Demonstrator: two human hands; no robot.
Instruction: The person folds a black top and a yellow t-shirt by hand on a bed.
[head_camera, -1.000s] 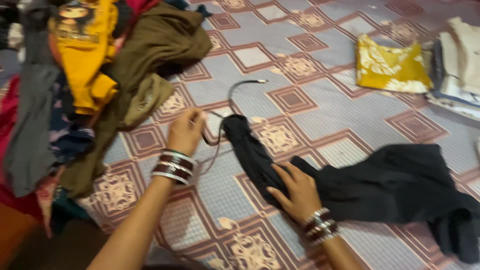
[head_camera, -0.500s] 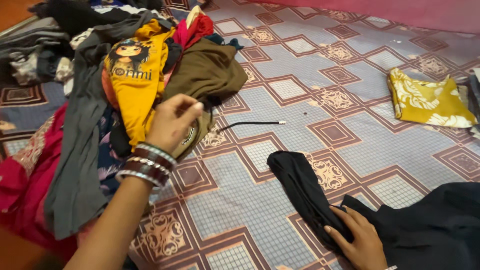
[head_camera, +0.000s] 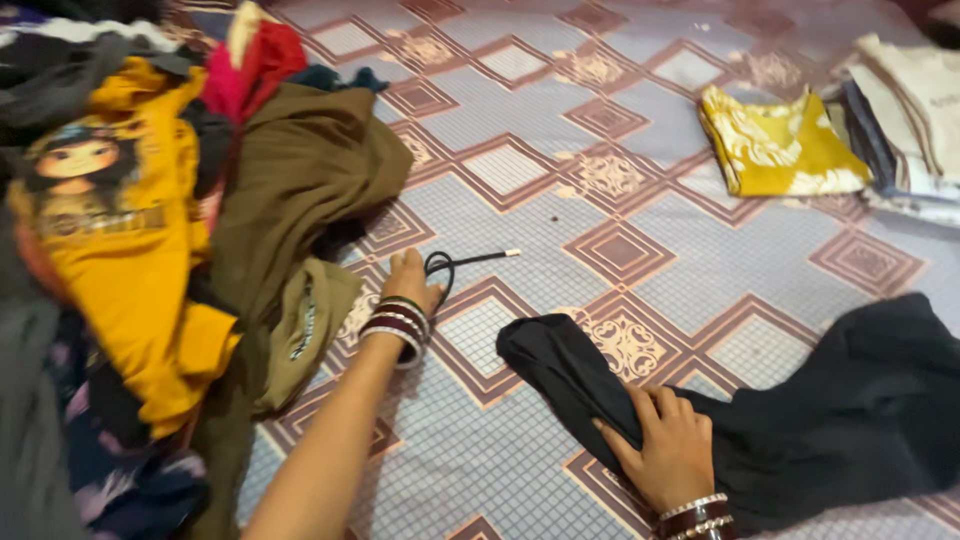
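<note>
The left hand (head_camera: 410, 275) pinches the black cord (head_camera: 470, 261), I think. The right hand (head_camera: 665, 445) lies flat, fingers spread, on unfolded black cloth (head_camera: 850, 400). The clothes pile (head_camera: 200, 220) waits.

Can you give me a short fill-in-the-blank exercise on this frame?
1. The left hand touches a black ____ with a pale tip.
2. The right hand presses flat on a ____ garment.
3. The folded cloth at upper right is ____ with a white print.

Missing words: cord; black; yellow
</note>
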